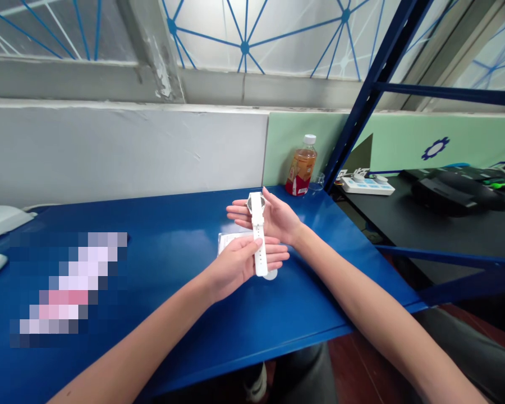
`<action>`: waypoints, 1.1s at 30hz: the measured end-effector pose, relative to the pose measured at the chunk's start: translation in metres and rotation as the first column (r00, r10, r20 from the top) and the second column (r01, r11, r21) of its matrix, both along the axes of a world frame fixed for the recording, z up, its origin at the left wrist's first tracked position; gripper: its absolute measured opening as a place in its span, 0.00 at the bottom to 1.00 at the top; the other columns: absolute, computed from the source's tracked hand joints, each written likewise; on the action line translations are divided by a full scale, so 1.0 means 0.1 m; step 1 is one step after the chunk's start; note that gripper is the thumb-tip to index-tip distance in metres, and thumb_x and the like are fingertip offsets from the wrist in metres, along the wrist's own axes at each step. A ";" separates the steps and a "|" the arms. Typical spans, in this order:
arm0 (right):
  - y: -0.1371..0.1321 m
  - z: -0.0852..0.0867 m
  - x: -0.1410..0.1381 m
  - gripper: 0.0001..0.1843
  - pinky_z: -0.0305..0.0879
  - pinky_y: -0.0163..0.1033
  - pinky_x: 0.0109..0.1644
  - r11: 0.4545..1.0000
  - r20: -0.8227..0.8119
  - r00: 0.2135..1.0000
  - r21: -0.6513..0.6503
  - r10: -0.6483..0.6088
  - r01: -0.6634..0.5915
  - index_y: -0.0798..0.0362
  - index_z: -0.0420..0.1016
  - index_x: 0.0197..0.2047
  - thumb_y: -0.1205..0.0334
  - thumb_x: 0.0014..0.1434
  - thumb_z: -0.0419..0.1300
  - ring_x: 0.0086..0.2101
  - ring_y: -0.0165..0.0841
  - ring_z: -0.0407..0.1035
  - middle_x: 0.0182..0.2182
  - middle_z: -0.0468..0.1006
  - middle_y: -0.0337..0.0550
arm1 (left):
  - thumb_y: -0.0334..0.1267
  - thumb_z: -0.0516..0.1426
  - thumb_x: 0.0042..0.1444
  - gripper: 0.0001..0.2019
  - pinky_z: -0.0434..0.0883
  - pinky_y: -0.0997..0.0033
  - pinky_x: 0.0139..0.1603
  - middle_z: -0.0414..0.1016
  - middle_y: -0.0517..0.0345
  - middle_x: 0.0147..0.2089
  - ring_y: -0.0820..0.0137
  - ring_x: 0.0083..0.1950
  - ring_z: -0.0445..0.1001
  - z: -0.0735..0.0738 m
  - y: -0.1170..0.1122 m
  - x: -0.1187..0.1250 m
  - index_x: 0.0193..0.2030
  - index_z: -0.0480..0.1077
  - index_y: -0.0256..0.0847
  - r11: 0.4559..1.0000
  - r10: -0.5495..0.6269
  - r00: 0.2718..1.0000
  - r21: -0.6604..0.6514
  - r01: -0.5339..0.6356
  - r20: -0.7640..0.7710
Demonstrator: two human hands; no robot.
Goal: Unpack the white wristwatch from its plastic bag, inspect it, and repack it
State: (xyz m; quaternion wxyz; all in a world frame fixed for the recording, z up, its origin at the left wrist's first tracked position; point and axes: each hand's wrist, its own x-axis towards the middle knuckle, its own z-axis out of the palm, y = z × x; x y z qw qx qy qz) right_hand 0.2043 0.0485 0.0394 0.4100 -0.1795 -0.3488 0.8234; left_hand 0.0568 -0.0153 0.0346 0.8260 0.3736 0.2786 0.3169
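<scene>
A wristwatch with a white strap [258, 233] lies across my two hands, its round face partly covered by a strap piece. My left hand [244, 261] is palm up, with the thumb pressed on the lower strap and the fingers stretched beneath it. Under the face end, my right hand [275, 216] lies palm up with its fingers stretched out flat, supporting the watch. Behind my left hand, a clear-edged white card or packet [225, 240] is partly hidden on the blue table [177, 331]. A small white round piece [271, 275] shows beside the strap end.
A drink bottle [302, 165] stands at the table's back, near a clear round item [317, 181]. A blue metal post [362, 106] rises at right. Beyond it are a power strip [368, 185] and a black bag-like object [458, 191]. A blurred-out item [73, 286] lies left.
</scene>
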 end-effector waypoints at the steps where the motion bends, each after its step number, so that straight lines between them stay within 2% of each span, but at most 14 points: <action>1: 0.00 0.01 0.01 0.37 0.65 0.44 0.61 1.000 -0.014 1.000 0.001 0.015 -0.015 0.67 0.70 0.54 0.45 0.71 0.32 0.52 0.39 0.73 0.53 0.76 0.62 | 0.32 0.51 0.68 0.12 0.70 0.51 0.58 0.80 0.33 0.48 0.55 0.50 0.80 0.01 0.00 -0.01 0.48 0.73 0.26 1.000 -0.006 1.000 -0.006 0.006 0.005; 7: -0.02 0.01 0.05 0.40 0.58 0.48 0.65 0.996 -0.061 0.995 0.049 0.080 -0.077 0.67 0.68 0.58 0.40 0.68 0.34 0.56 0.42 0.70 0.58 0.72 0.62 | 0.32 0.50 0.68 0.13 0.70 0.51 0.58 0.79 0.31 0.47 0.54 0.50 0.80 -0.02 0.02 -0.01 0.46 0.74 0.24 0.999 -0.017 1.000 -0.042 0.017 0.007; 12: -0.03 0.01 0.05 0.43 0.54 0.50 0.67 0.992 -0.081 0.990 0.066 0.116 -0.111 0.67 0.67 0.59 0.39 0.68 0.29 0.57 0.44 0.68 0.58 0.72 0.62 | 0.32 0.50 0.68 0.13 0.70 0.50 0.58 0.79 0.29 0.48 0.53 0.50 0.80 -0.02 0.02 -0.01 0.47 0.73 0.23 0.998 -0.017 1.000 -0.056 0.017 0.001; 24: -0.06 0.04 0.03 0.37 0.54 0.51 0.66 0.994 -0.045 0.993 0.041 0.106 -0.104 0.67 0.66 0.58 0.48 0.69 0.29 0.56 0.42 0.69 0.56 0.74 0.61 | 0.30 0.50 0.67 0.12 0.69 0.49 0.58 0.79 0.29 0.48 0.52 0.50 0.80 0.00 0.02 0.00 0.47 0.73 0.24 0.997 -0.012 1.000 -0.075 0.011 -0.012; 33: -0.03 0.05 0.06 0.31 0.56 0.49 0.65 0.994 0.013 0.994 0.029 0.105 -0.105 0.65 0.67 0.58 0.54 0.68 0.34 0.55 0.40 0.70 0.56 0.74 0.59 | 0.28 0.49 0.66 0.10 0.72 0.52 0.55 0.81 0.33 0.44 0.55 0.47 0.81 0.03 0.04 -0.03 0.47 0.70 0.28 0.998 0.013 0.999 -0.054 -0.014 -0.032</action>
